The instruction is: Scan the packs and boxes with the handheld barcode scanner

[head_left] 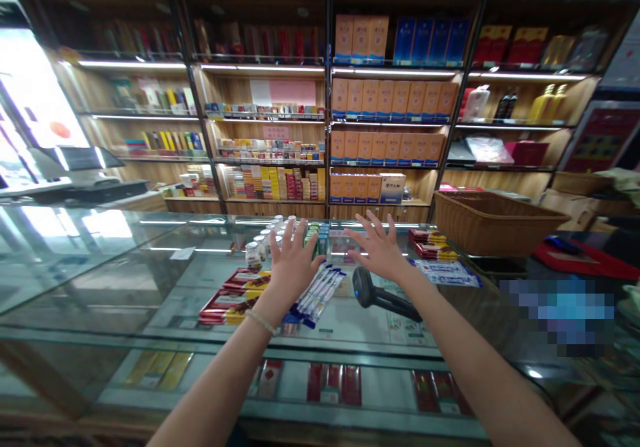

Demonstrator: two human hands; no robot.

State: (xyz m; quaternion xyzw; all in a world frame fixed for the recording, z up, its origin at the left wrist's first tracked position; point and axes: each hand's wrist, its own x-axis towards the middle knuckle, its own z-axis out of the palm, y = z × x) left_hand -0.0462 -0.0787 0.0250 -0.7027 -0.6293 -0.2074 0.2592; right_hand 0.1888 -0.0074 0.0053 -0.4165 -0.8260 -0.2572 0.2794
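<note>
Both hands are raised over a glass counter, fingers spread and nothing in them. My left hand, with a beaded bracelet at the wrist, is above red and yellow packets and blue and white sachets. White-capped jars stand just behind it, beside small green-topped containers. My right hand is above a black handheld scanner lying on the glass. To its right are more red and yellow packets and blue and white sachets.
A brown woven basket stands at the counter's right, near a red mat. Behind the counter, tall shelves hold orange boxes and many small packs. A screen device is at left. Flat packs lie inside the case below.
</note>
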